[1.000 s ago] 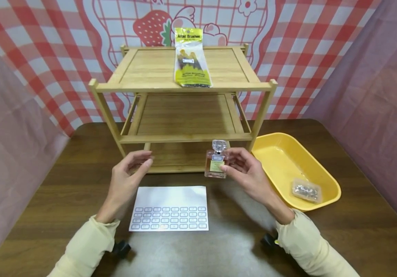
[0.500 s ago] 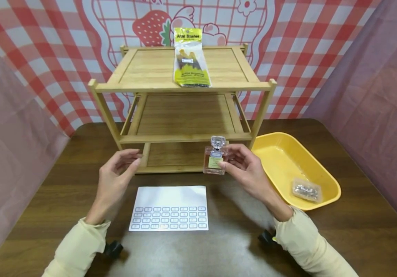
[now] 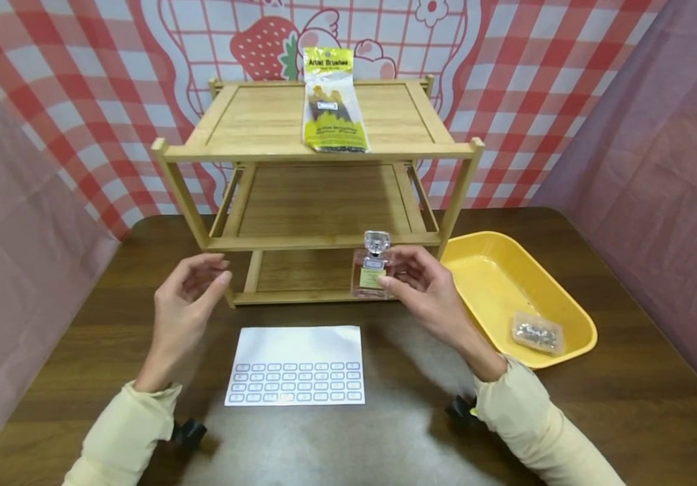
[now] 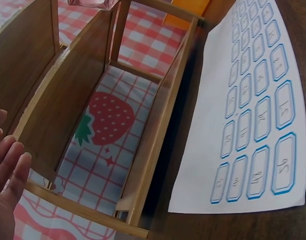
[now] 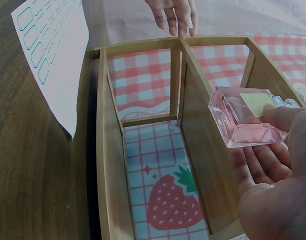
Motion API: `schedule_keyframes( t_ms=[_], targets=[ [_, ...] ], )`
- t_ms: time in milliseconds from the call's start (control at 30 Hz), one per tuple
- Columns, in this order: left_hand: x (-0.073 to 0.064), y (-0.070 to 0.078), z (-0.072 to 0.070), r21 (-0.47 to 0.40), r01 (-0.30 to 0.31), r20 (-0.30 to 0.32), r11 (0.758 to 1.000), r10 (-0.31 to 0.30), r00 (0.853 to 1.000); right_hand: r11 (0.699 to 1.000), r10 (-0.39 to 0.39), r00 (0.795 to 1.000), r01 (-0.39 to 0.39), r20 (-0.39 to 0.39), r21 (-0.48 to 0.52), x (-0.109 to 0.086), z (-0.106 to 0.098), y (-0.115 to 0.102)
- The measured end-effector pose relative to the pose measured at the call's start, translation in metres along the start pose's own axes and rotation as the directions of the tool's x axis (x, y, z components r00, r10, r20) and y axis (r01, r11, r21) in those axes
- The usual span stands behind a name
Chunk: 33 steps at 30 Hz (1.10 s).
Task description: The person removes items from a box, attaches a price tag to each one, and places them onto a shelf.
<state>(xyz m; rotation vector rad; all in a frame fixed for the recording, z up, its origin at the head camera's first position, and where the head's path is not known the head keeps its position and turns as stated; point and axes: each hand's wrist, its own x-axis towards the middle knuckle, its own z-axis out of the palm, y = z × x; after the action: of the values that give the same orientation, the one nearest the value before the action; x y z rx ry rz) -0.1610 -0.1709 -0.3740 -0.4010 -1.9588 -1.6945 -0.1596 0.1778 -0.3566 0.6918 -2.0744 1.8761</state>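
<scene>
In the head view my right hand [image 3: 430,290] pinches a perfume bottle [image 3: 365,275] between thumb and fingers. The bottle is clear glass with pink liquid, a faceted stopper, a yellow label and a small blue-edged sticker. It is held upright above the table, in front of the lower part of a wooden shelf [image 3: 324,241]. My left hand [image 3: 184,304] hovers at the shelf's left front, fingers loosely bent and holding nothing. Between the hands, a white sheet [image 3: 299,344] with rows of blue-bordered number stickers lies on the table.
A yellow bin [image 3: 484,270] stands to the right, with a small clear box [image 3: 538,333] of metallic bits inside. On the shelf's top tier lies an Artist Brushes packet [image 3: 336,118]. A checkered cloth [image 3: 536,88] hangs behind.
My left hand has moved left, away from the bottle. My right hand has lifted the bottle slightly and shifted it a little left, still gripping it.
</scene>
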Motion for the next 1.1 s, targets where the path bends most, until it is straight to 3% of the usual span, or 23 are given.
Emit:
schedule_keyframes(
  t_ms=[333, 767, 1100],
  targets=[
    [0.009, -0.005, -0.003, -0.132, -0.104, -0.084, 0.986, 0.094, 0.992, 1.0, -0.004, 1.0, 0.004, 0.0, -0.021, 0.008, 0.004, -0.002],
    [0.02, -0.008, -0.009, -0.143, -0.09, -0.151, 0.986, 0.068, 0.986, 1.0, -0.019, 1.0, 0.019, -0.006, 0.005, 0.014, 0.007, -0.002],
    [0.027, -0.011, -0.011, -0.153, -0.096, -0.167, 0.984, 0.07, 0.984, 1.0, -0.025, 1.0, 0.025, -0.008, 0.008, 0.018, 0.007, -0.004]
  ],
)
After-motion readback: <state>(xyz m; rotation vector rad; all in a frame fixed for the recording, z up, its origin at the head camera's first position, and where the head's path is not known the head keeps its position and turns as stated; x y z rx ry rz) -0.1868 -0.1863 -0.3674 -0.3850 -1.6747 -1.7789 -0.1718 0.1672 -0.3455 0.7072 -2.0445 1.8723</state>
